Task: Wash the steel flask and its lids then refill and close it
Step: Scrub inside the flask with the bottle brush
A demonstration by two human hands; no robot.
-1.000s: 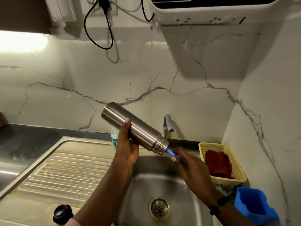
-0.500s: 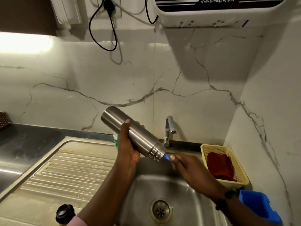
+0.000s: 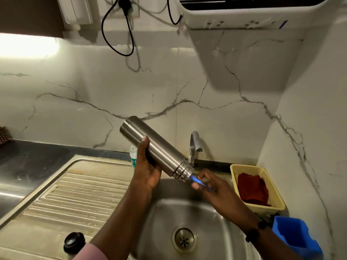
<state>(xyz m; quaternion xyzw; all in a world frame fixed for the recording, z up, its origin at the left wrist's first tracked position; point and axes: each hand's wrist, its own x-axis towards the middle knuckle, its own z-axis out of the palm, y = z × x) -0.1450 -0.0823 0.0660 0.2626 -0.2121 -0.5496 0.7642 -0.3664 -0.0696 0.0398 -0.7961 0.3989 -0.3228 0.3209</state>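
Note:
The steel flask is tilted over the sink, its threaded open mouth pointing down to the right. My left hand grips its body from below, thumb on the near side. My right hand pinches a thin blue brush handle whose far end goes into the flask's mouth; the brush head is hidden inside. A black lid stands on the ribbed draining board at the lower left.
A steel tap rises behind the sink. A yellow basket with a red cloth sits at the right, a blue container in front of it. A small plastic bottle stands behind my left hand. A white appliance hangs above.
The brush handle went deeper into the flask, then came back out a little as my right hand drew away. The flask stays tilted in my left hand.

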